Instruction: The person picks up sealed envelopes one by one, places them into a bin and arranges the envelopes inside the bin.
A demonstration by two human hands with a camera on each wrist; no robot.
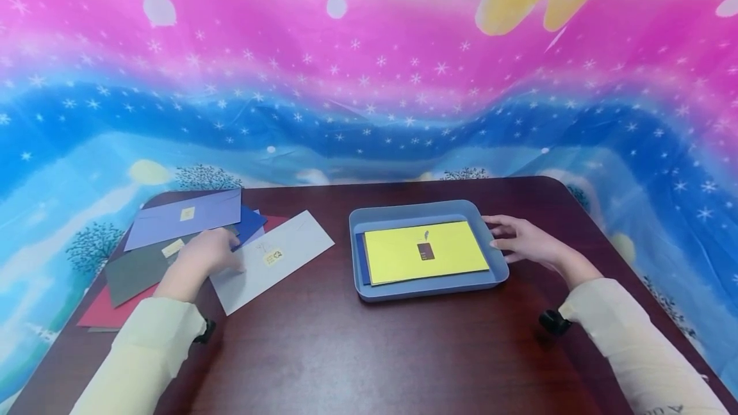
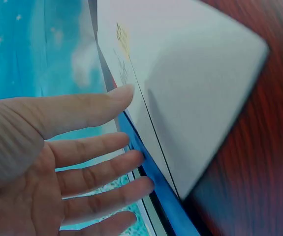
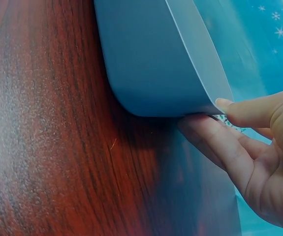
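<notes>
My left hand (image 1: 209, 255) is over the pile of envelopes on the left, its fingers fairly straight with gaps between them. In the left wrist view its thumb and fingertips come right at the edge of the light grey envelope (image 2: 195, 83), beside a blue envelope (image 2: 156, 179). Nothing shows gripped in that palm. At the right end of the blue-grey tray (image 1: 429, 292), my right hand (image 1: 527, 242) pinches the wall, thumb at the rim and fingers along the outside. A yellow envelope (image 1: 398, 255) with a dark printed square lies in the tray, over a dark blue one (image 1: 361, 261).
Behind the left hand are a lavender envelope (image 1: 213, 207), a dark grey-green one (image 1: 135, 274) and a red one (image 1: 106, 309), overlapping. The dark wooden table (image 1: 369, 357) meets a patterned pink and blue cloth (image 1: 346, 101) at the back and sides.
</notes>
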